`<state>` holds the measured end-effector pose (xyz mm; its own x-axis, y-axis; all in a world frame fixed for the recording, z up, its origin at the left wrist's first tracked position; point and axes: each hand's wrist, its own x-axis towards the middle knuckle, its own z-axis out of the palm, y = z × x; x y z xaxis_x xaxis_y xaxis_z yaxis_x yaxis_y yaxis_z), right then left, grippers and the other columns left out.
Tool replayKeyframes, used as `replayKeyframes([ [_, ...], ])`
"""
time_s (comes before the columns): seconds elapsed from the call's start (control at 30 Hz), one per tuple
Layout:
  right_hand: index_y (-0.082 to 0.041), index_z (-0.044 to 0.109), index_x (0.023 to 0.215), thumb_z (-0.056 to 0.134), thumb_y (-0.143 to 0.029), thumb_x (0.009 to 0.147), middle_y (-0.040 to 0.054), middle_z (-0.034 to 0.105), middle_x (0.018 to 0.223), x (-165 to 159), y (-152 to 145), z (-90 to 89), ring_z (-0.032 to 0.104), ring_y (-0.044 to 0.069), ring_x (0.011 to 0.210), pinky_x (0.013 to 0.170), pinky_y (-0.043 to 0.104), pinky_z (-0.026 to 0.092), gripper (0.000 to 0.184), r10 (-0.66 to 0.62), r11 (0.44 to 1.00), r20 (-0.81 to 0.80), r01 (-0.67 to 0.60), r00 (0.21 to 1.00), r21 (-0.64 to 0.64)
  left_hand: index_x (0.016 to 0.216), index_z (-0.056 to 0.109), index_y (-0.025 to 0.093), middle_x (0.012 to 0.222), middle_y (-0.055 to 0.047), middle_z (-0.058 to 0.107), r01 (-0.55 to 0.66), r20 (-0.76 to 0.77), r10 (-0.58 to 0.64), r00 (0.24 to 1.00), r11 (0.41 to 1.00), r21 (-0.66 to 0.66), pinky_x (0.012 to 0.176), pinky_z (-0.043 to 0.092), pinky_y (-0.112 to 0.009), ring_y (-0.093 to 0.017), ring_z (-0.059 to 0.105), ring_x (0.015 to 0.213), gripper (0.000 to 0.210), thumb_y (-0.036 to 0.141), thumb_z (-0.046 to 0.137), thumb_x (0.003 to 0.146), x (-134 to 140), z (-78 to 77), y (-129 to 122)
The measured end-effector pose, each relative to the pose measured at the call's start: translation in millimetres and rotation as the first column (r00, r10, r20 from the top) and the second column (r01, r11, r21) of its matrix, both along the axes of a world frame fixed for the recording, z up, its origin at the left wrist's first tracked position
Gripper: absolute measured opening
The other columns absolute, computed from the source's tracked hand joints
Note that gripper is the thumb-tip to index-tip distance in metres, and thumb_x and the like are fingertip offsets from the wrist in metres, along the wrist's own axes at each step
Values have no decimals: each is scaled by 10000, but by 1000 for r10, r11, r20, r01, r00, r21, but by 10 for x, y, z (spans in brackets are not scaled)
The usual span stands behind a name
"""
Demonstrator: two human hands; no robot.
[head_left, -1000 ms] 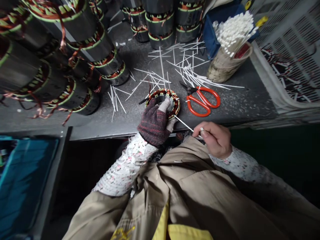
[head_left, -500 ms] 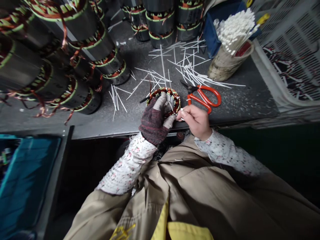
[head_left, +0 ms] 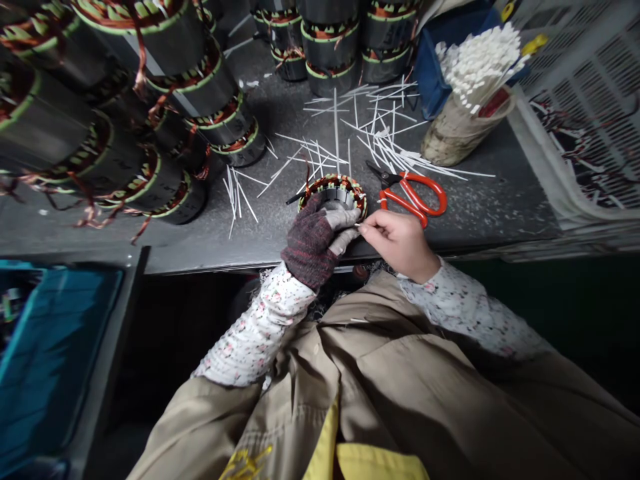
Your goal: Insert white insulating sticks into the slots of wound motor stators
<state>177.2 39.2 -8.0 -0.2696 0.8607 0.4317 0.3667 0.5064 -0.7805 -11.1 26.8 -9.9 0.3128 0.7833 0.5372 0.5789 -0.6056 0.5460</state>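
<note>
A motor stator with copper windings and pale green slot liners stands near the bench's front edge. My left hand, in a dark fingerless glove with whitish wrapped fingertips, grips its near rim. My right hand is bare and pinches the end of a thin white strip at the stator's right front side. Most of that strip is hidden by the fingers. Just beyond my right hand lie red-handled scissors, blades toward the stator.
Loose white strips lie scattered behind the stator. Stacked stators stand at the left and back. A cup full of white strips, a blue bin and a white plastic basket are at the right. A teal crate is lower left.
My left fingers have shifted from inside the stator's opening toward its right front rim. My right hand has turned slightly, its pinch drawing in close to the left fingertips. The view has shifted slightly.
</note>
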Motion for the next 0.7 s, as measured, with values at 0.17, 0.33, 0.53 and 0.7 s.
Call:
replayKeyframes([
  [0.17, -219, 586, 671, 606, -272, 902, -18, 579, 604, 60, -17, -11, 521, 133, 557, 558, 290, 405, 238, 38, 995, -87, -46, 995, -87, 1105, 701, 271, 1049, -33, 772, 39, 26, -41, 999, 997, 74, 1179, 511, -503, -194, 734, 1075, 151, 272, 578, 1019, -8, -30, 44],
  [0.33, -221, 619, 704, 610, -298, 938, 22, 665, 728, 117, -143, 96, 607, 160, 651, 615, 310, 468, 246, 68, 996, -129, -75, 989, -50, 1088, 709, 262, 1091, -50, 771, 14, -3, -14, 1000, 999, 33, 1098, 571, -500, -209, 727, 1114, 175, 284, 550, 1019, -12, -28, 46],
  [0.53, -214, 583, 631, 643, -253, 864, -30, 558, 577, 23, 36, -41, 465, 114, 531, 537, 282, 344, 244, 9, 999, 16, -9, 1000, -39, 1167, 695, 281, 1069, -31, 779, 55, -62, -52, 997, 997, 49, 1197, 492, -525, -206, 731, 1112, 197, 291, 583, 1005, -44, -48, 80],
  [0.7, -220, 609, 683, 612, -284, 920, -2, 623, 662, 102, -49, 9, 557, 141, 598, 581, 296, 430, 245, 50, 997, -89, -54, 995, -48, 1146, 713, 280, 1016, -32, 779, 60, -13, -59, 998, 995, 77, 1209, 477, -504, -204, 735, 1085, 189, 285, 576, 1015, -37, -65, 70],
])
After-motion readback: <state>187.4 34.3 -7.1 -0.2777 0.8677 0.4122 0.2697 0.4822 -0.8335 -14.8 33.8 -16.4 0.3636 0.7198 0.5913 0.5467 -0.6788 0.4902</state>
